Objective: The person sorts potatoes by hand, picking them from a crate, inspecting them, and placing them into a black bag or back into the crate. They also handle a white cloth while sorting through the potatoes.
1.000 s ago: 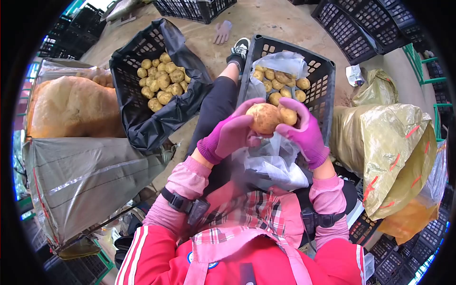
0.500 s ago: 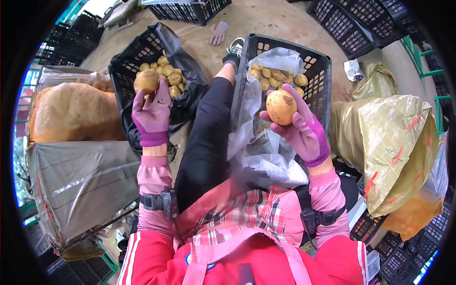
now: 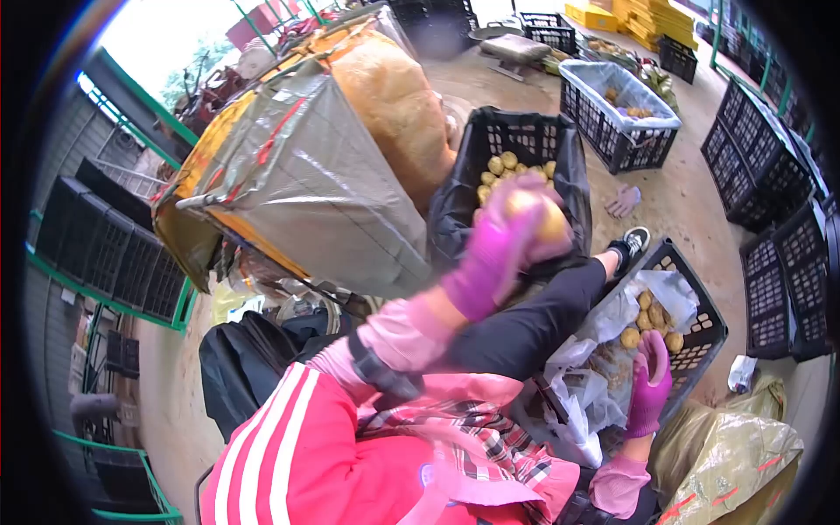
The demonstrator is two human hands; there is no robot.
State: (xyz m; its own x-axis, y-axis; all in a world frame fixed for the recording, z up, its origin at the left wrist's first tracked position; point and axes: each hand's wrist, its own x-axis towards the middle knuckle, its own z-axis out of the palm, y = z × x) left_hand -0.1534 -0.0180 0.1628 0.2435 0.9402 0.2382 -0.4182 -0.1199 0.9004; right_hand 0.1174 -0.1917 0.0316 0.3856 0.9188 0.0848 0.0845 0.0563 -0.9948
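My left hand [image 3: 512, 232], in a pink-purple glove and smeared by motion, is closed on a potato [image 3: 551, 224] above the left crate. This black crate [image 3: 573, 166] has a dark liner and holds several potatoes [image 3: 509, 161]. My right hand [image 3: 649, 385], gloved alike, is over the right crate [image 3: 713, 324]. Its fingers are curved and apart, with a gap beside the thumb and fingertips close to the potatoes [image 3: 656, 315]. Crumpled clear plastic [image 3: 595, 385] lines that crate. My leg [image 3: 525, 324] lies between the two crates.
A loose glove [image 3: 624, 201] lies on the floor beyond my shoe [image 3: 636, 241]. Another lined crate [image 3: 621, 136] stands further back. Stacked black crates [image 3: 752, 157] are at right. Large grey and orange sacks [image 3: 385, 105] stand at left; a tan sack [image 3: 726, 455] is at lower right.
The view has swung left. My left hand still has a potato over the left crate. My right hand has lowered into the right crate, and the potato it held no longer shows in it.
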